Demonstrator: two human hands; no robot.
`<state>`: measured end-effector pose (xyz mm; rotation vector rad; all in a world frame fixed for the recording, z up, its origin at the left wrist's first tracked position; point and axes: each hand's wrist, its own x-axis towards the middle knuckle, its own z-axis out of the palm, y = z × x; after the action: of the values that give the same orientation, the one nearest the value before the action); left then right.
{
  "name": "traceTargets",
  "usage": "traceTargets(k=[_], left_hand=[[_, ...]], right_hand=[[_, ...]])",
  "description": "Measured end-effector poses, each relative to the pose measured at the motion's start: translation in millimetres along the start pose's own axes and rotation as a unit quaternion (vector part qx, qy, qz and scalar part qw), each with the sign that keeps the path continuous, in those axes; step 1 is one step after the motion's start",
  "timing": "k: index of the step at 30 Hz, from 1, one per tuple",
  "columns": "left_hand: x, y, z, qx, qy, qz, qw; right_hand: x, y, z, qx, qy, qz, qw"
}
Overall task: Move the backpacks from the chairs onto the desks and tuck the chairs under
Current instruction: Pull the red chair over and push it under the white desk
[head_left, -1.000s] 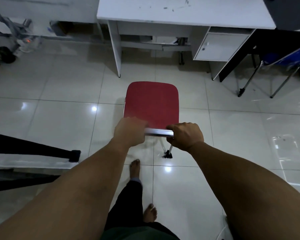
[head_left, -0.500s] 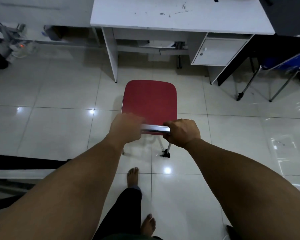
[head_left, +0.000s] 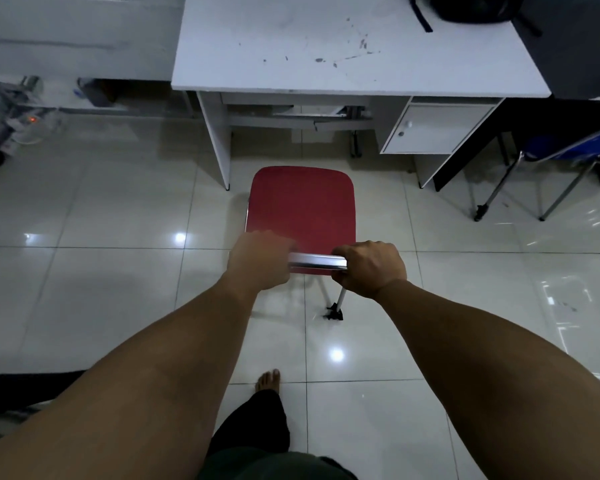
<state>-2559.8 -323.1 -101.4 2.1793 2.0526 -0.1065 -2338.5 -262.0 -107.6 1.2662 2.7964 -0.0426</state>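
A red chair [head_left: 302,206] with a metal frame stands on the tiled floor, its front edge close to the opening of a white desk [head_left: 291,64]. My left hand [head_left: 260,261] and my right hand [head_left: 369,266] both grip the silver top bar of the chair's backrest, one at each end. A dark backpack [head_left: 471,6] lies at the far right of the desk top, partly cut off by the frame's edge. The chair's seat carries nothing.
The desk has a white cabinet [head_left: 433,128] on its right side and a leg panel [head_left: 217,140] on its left. A blue chair [head_left: 568,150] stands at the right beside a dark desk. Cables and gear [head_left: 11,112] lie at the far left. My bare foot [head_left: 267,381] is below.
Both hands have pushed the red chair forward toward the desk opening, and I have stepped closer. The backpack on the desk has come into view.
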Motion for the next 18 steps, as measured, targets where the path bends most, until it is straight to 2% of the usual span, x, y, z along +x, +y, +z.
traceTargets(k=[9, 18], left_hand=[[56, -27, -9, 0.004, -0.017, 0.002, 1.000], [124, -28, -13, 0.009, -0.016, -0.018, 1.000]], right_hand=[[53, 17, -6, 0.012, 0.012, -0.001, 1.000], [111, 69, -6, 0.000, -0.017, -0.016, 1.000]])
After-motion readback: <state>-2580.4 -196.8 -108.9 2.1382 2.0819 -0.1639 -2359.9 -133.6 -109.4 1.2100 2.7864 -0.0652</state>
